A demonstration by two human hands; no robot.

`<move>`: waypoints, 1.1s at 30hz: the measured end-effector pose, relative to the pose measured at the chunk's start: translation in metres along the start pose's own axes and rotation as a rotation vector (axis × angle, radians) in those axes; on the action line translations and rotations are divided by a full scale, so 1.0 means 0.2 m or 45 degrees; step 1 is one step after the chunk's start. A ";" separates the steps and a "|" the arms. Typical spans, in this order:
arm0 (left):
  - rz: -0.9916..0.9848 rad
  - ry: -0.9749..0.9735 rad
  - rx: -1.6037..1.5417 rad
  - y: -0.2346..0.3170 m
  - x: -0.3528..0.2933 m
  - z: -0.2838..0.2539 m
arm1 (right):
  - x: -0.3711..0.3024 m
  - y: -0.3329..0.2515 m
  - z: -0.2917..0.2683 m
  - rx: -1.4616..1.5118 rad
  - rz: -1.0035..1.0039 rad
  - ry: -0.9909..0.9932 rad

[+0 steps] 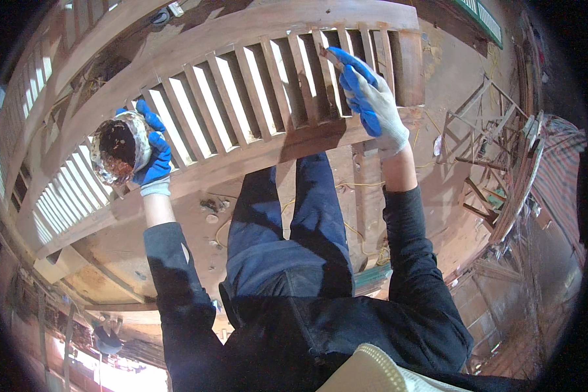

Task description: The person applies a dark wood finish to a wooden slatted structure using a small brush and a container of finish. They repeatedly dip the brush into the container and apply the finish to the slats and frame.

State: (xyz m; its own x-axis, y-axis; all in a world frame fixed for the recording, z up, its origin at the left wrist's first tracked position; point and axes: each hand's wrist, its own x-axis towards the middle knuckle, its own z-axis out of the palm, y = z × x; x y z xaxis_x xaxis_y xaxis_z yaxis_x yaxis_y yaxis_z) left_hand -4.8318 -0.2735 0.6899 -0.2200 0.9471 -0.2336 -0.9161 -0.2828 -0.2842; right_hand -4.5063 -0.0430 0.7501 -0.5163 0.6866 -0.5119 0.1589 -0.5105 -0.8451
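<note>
My left hand [151, 147], in a blue-and-white work glove, is closed round the side of a crusted round pot [101, 147]. Reddish-brown material lies inside the pot, and its mouth faces up toward me. Over the far right part of a slatted wooden panel [255, 153], my right hand [366, 95] wears the same kind of glove. Its fingers are closed round a small brown-tipped tool, mostly hidden by the hand; I cannot make out its kind. The tool's tip [325, 53] is near the panel's slats, and I cannot tell whether it touches them.
Another slatted wooden panel [29, 91] stands at the far left. Wooden frame pieces [490, 124] lie heaped at the right, beside a striped cloth [562, 163]. A yellow cord [366, 185] runs across the dusty floor. At the lower left, another person [108, 336] is visible in the distance.
</note>
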 end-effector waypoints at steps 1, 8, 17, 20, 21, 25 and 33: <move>-0.005 -0.011 0.022 0.00 0.00 0.00 | 0.03 0.01 0.02 -0.169 -0.075 0.031; -0.018 -0.009 0.009 0.01 0.01 -0.01 | 0.23 0.08 0.11 -1.193 -0.762 0.166; 0.000 0.012 0.007 0.01 0.01 0.00 | 0.35 0.07 0.01 -0.217 -0.477 0.145; -0.001 0.015 -0.007 0.02 0.00 0.00 | 0.36 0.04 -0.03 -0.431 -0.441 0.120; -0.012 0.011 -0.022 0.02 0.00 0.00 | 0.35 0.02 -0.02 -0.523 -0.441 0.106; -0.009 -0.001 -0.041 0.02 0.01 -0.01 | 0.34 0.02 0.03 -0.691 -0.399 0.025; -0.012 0.007 -0.035 0.03 0.01 -0.02 | 0.33 0.04 0.11 -1.368 -0.773 0.189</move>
State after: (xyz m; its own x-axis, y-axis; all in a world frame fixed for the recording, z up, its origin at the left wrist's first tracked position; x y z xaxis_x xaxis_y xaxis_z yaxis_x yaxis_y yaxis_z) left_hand -4.8365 -0.2742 0.6850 -0.2095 0.9489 -0.2361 -0.9084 -0.2782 -0.3120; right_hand -4.5564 -0.0134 0.7128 -0.6581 0.7511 0.0524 0.5723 0.5442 -0.6134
